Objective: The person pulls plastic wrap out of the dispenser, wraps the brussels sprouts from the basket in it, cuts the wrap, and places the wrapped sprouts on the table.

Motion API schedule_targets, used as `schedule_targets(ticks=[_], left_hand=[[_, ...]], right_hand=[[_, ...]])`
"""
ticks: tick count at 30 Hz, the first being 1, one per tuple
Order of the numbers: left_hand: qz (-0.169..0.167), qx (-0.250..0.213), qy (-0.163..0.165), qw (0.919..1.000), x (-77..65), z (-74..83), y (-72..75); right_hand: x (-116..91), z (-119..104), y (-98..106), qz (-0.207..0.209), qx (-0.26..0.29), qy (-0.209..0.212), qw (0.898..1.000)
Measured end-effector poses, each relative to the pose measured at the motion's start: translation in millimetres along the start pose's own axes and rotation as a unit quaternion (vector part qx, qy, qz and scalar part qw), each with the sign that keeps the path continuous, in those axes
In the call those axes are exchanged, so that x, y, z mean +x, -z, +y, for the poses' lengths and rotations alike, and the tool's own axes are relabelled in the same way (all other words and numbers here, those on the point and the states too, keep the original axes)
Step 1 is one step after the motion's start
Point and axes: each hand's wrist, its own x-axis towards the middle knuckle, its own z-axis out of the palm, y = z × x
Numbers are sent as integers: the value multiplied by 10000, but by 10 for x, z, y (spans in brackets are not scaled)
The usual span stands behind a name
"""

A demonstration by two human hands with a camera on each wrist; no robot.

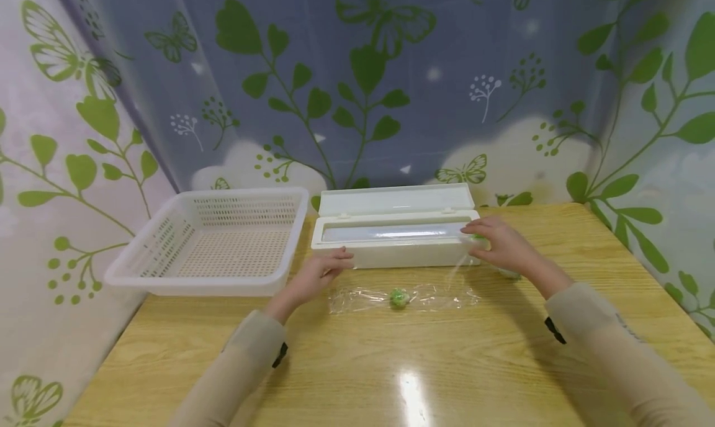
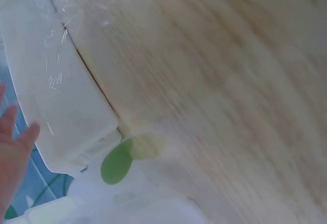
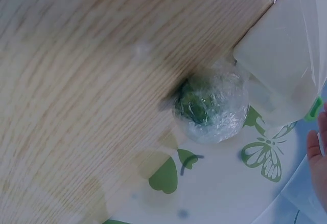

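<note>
A white cling film dispenser (image 1: 391, 255) stands on the table with its lid raised and a roll of cling film (image 1: 396, 231) inside. My left hand (image 1: 319, 273) rests its fingers, loosely extended, at the front left edge of the box. At the right end my right hand (image 1: 505, 246) has fingers and thumb apart around a small green slider (image 3: 314, 109). In front of the box, a clear film sheet (image 1: 436, 296) lies crinkled with a small round green vegetable (image 1: 399, 298) on it. A film-wrapped green vegetable (image 3: 209, 104) sits beside the box's right end, mostly hidden by my right hand in the head view.
A white perforated plastic basket (image 1: 237, 241) stands left of the dispenser on the wooden table (image 1: 346, 365). Behind the table hangs a curtain (image 1: 313, 73) printed with leaves and butterflies.
</note>
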Motion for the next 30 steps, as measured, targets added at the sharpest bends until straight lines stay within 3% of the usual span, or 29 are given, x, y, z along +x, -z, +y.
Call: schedule_targets(ticks=[5, 12, 21, 26, 30], left_hand=[[-398, -401, 40, 9984, -50, 11, 5], [-492, -742, 225, 9958, -80, 42, 26], [-784, -992, 10, 9920, -101, 57, 27], [-677, -1028, 238, 9921, -125, 45, 33], [-540, -1072, 501, 9915, -168, 36, 37]], right_hand=[[-1, -10, -47, -32, -245, 265, 9993], [10, -17, -71, 182, -462, 634, 9968], [38, -60, -118, 623, -550, 543, 9951], [30, -107, -98, 779, -551, 766, 9925], [-29, -166, -76, 572, -478, 1039, 9918]])
